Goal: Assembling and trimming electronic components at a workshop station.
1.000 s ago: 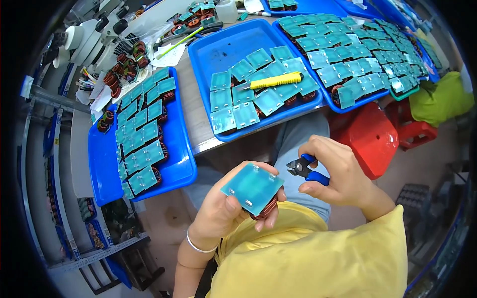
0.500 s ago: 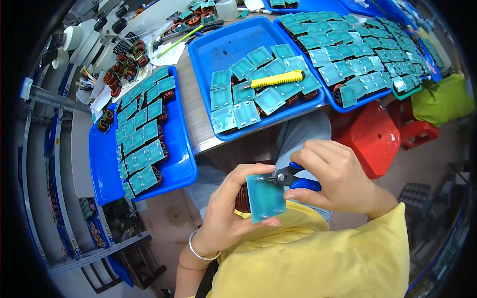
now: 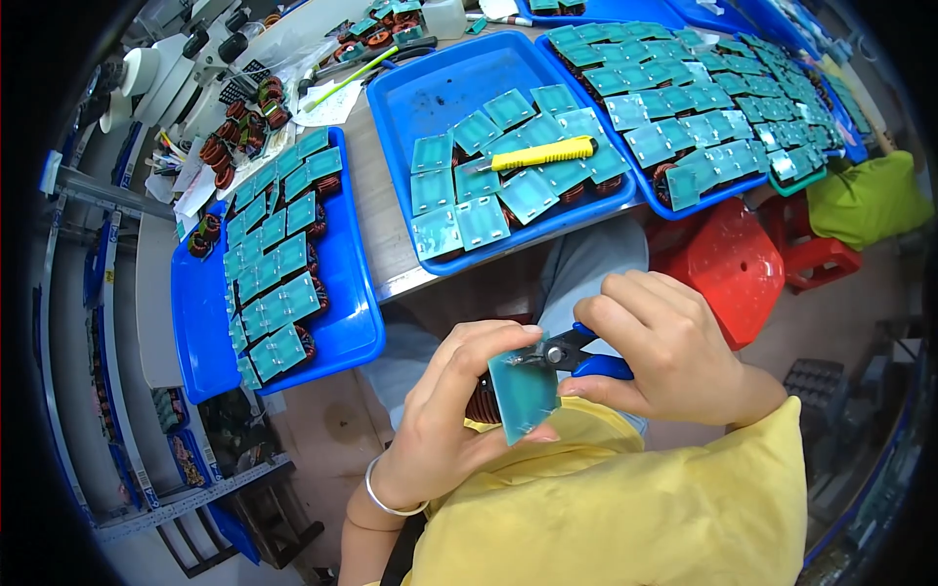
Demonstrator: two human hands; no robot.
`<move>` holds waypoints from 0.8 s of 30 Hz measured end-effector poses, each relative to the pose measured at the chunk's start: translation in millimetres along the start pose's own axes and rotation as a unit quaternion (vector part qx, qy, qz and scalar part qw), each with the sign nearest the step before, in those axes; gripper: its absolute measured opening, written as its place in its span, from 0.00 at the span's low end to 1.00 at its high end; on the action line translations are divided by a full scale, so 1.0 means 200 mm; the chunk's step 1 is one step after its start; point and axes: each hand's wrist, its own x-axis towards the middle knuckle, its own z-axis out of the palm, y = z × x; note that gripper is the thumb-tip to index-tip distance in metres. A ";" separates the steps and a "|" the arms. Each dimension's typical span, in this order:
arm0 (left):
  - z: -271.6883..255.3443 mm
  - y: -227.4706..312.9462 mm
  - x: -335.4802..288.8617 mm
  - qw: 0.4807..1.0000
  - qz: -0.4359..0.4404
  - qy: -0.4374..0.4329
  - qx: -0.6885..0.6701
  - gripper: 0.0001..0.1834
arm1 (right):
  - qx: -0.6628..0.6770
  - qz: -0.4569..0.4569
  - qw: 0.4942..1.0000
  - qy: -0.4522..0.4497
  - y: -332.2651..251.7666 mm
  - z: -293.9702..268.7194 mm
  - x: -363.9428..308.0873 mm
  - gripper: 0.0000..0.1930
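In my left hand (image 3: pixel 454 391) I grip a coil board: a square green circuit board (image 3: pixel 526 393) with a copper-wound coil (image 3: pixel 482 402) behind it. Thumb and fingers hold it by its edges, tilted, the pin side toward my other hand. My right hand (image 3: pixel 655 342) is closed round the blue handles of flush cutters (image 3: pixel 576 354). Their jaws lie at the wire pins along the board's upper edge; whether they have closed on a pin is too small to tell.
Ahead, a blue tray (image 3: pixel 401 98) holds several coil boards and a yellow utility knife (image 3: pixel 543 153). More filled blue trays stand left and right, the left tray (image 3: pixel 357 332) overhanging the table edge. A red stool (image 3: pixel 738 269) is at right; loose coils (image 3: pixel 227 146) lie far left.
My left hand has turned the coil board a little, so its face slants more and the pins stand out. The cutters stay at its upper edge.
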 end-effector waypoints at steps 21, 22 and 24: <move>-0.14 -0.08 0.13 0.987 -0.083 0.135 -0.025 0.28 | 0.219 0.086 0.968 -0.086 0.14 -0.01 -0.10 0.20; -0.16 -0.11 0.18 0.983 -0.090 0.160 -0.029 0.27 | 0.219 0.102 0.962 -0.127 0.16 0.04 -0.14 0.20; -0.22 -0.16 0.30 0.975 -0.103 0.194 0.013 0.26 | 0.188 0.115 0.960 -0.175 0.22 0.16 -0.21 0.21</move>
